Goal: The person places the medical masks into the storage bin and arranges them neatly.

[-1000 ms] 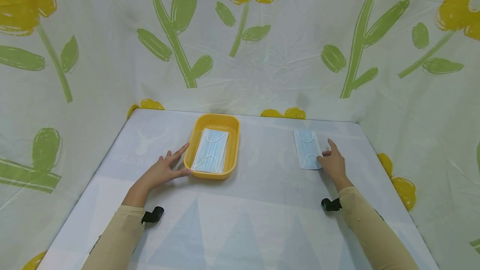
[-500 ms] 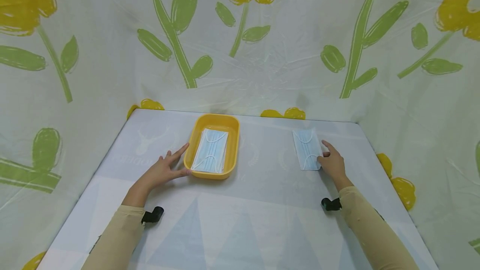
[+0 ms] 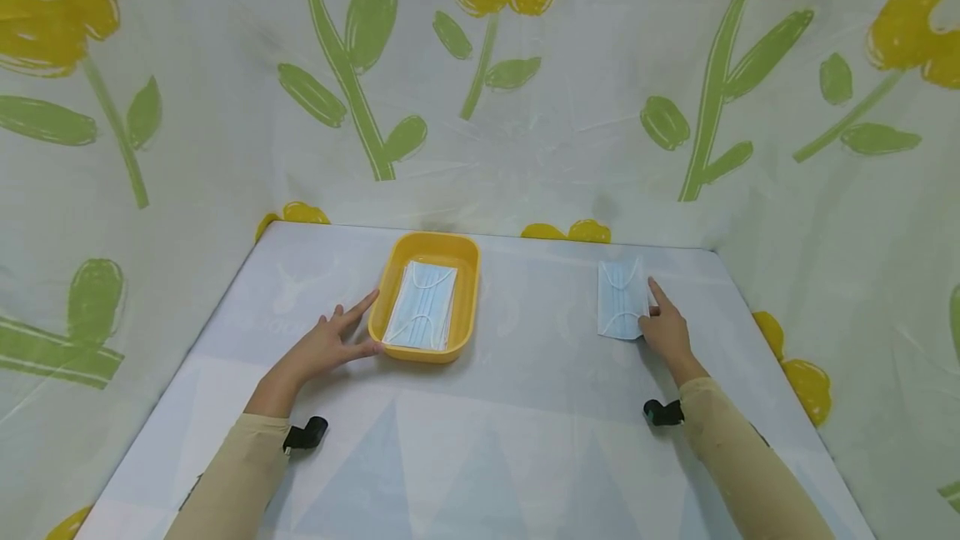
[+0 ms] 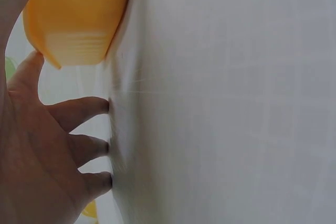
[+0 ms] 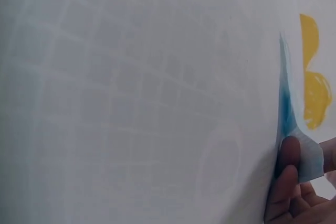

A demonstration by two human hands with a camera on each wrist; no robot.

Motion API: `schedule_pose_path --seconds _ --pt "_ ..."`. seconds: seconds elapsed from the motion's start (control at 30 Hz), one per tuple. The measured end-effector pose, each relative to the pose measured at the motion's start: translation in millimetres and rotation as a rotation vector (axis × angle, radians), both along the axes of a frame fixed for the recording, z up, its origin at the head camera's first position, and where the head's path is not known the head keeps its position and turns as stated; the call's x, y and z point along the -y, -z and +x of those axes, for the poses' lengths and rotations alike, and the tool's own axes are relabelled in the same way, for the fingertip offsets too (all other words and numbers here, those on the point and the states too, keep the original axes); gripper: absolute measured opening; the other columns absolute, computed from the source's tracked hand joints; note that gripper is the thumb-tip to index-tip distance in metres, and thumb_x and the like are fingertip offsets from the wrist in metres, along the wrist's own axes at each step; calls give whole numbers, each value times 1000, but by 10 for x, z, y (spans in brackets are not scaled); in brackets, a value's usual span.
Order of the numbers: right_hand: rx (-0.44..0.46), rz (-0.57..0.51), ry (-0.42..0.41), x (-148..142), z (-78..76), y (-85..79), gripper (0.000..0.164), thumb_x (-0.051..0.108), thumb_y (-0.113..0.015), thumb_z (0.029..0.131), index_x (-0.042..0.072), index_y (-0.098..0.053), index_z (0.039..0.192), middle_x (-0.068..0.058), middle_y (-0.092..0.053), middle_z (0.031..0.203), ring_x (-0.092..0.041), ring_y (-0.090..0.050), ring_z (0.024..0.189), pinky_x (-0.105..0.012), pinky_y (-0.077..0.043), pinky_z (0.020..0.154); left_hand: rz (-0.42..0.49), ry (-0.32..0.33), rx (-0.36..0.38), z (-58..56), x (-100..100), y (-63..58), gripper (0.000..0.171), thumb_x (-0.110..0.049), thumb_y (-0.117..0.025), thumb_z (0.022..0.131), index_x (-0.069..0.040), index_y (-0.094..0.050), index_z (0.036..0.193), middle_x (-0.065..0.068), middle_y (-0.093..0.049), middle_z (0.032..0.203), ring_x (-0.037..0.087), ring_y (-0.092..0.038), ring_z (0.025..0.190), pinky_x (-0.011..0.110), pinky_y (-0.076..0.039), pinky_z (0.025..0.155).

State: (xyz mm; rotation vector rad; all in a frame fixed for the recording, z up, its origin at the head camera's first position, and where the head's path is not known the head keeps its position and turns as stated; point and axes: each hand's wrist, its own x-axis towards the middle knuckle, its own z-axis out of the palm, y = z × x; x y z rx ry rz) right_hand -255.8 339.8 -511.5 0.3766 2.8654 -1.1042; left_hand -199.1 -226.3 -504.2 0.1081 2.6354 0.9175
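Note:
A yellow tray [image 3: 471, 307] holds a stack of blue pleated face masks [image 3: 422, 307] with white ear loops. My left hand [image 3: 322, 350] lies at the tray's left side, its fingers spread and mostly straight. Thumb and index fingertip reach the tray's rim, while the other fingertips [image 4: 102, 104] rest on the table in the left wrist view. To the right lies a single face mask [image 3: 618, 302]. My right hand [image 3: 667, 336] pinches this mask's lower right edge. The right wrist view shows that edge of the mask [image 5: 311, 156] raised between the fingers, with the rest low against the table.
A white table [image 3: 517, 440] with pale blue triangles bears everything. White cloth walls [image 3: 555, 140] with yellow flowers and green leaves stand behind it and at both sides. Small black cameras are strapped at both wrists, the left camera [image 3: 306, 432] and the right camera [image 3: 662, 412].
The single mask has slid slightly right and turned a little, with my right hand pinching its edge. My left hand and the tray keep their places. The head view has tilted slightly.

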Motion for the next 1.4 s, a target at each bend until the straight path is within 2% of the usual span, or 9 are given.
schedule_pose_path --seconds 0.13,0.23,0.37,0.47,0.57,0.73,0.83,1.23,1.4 --pt "2 -6 -8 -12 -25 -13 80 1 -44 94 18 -11 165 -37 -49 136 -45 -54 111 -54 -52 90 -5 -2 5 -17 6 -12 102 -77 -65 81 -51 -6 160 25 -7 167 67 3 143 89 -12 99" --pt "-1 -24 -15 -20 -27 -27 76 0 -43 93 17 -21 164 -37 -47 141 -47 -52 117 -55 -51 91 -1 -5 2 -23 9 -19 102 -76 -66 81 -51 -6 160 26 -6 167 67 3 143 89 -12 99" --pt "10 -28 -27 -16 13 -46 67 1 -41 92 9 -36 158 -37 -42 148 -50 -45 129 -60 -45 100 9 -9 7 -16 7 -6 103 -75 -67 81 -49 -8 161 26 -7 167 67 3 143 89 -11 100" --pt "14 -14 -34 -1 52 -41 62 2 -42 93 3 -40 155 -36 -40 150 -50 -40 136 -64 -39 107 11 -11 16 3 10 25 103 -75 -67 81 -49 -8 161 24 -7 168 67 4 143 89 -11 99" --pt "-2 -16 -34 7 81 -22 60 3 -45 94 0 -41 153 -34 -43 148 -48 -41 134 -63 -38 109 12 -14 18 22 14 51 102 -76 -66 80 -50 -8 160 24 -7 168 67 4 144 89 -11 99" --pt "-31 -19 -29 -10 92 9 58 8 -50 97 1 -41 153 -32 -46 145 -42 -48 119 -53 -46 95 18 -5 -2 31 24 60 101 -75 -67 82 -52 -8 160 22 -10 168 66 4 144 89 -11 99" --pt "-42 -21 -27 -29 72 21 57 9 -51 99 2 -41 154 -32 -45 147 -41 -49 117 -49 -49 91 27 6 -27 28 24 46 100 -73 -67 83 -51 -8 160 18 -14 168 63 3 146 88 -9 100" --pt "-58 -87 -3 -39 71 19 57 9 -52 101 6 -39 156 -30 -43 151 -40 -46 123 -48 -49 94 11 13 -31 14 12 -16 100 -72 -67 84 -49 -9 161 17 -15 168 64 1 145 88 -11 101" --pt "-74 -103 -8 -49 82 32 56 9 -53 101 8 -40 156 -28 -44 151 -34 -56 109 -30 -53 78 12 7 -18 18 10 -10 100 -73 -67 83 -49 -8 161 17 -14 168 64 2 145 88 -11 101"
